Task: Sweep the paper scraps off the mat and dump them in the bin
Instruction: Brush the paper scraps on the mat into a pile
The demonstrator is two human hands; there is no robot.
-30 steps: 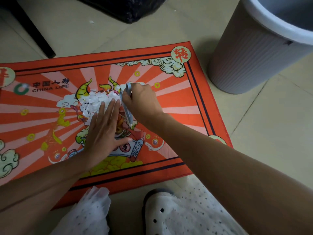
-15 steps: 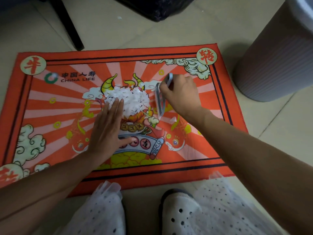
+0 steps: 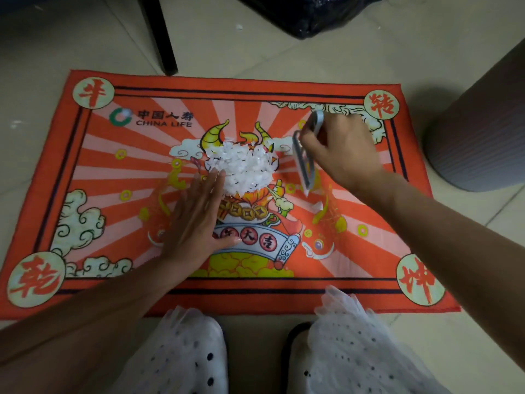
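Observation:
A heap of white paper scraps (image 3: 243, 166) lies in the middle of the red printed mat (image 3: 91, 166). My left hand (image 3: 196, 220) rests flat on the mat with its fingers together, fingertips touching the heap's near left side. My right hand (image 3: 341, 149) grips a small grey dustpan (image 3: 305, 157), held on edge just to the right of the heap and apart from it. A stray scrap (image 3: 317, 206) lies near the pan's lower end. The grey ribbed bin (image 3: 480, 132) stands on the floor off the mat's right edge; its rim is out of frame.
A black table leg (image 3: 159, 35) stands just beyond the mat's far edge. A black plastic bag (image 3: 309, 12) lies on the tiles further back. My white dotted skirt (image 3: 355, 345) and shoes sit at the mat's near edge.
My right hand has drawn the dustpan away to the right, opening a gap beside the heap. My left hand stays against the scraps. The camera view has shifted left, pushing the bin toward the right edge.

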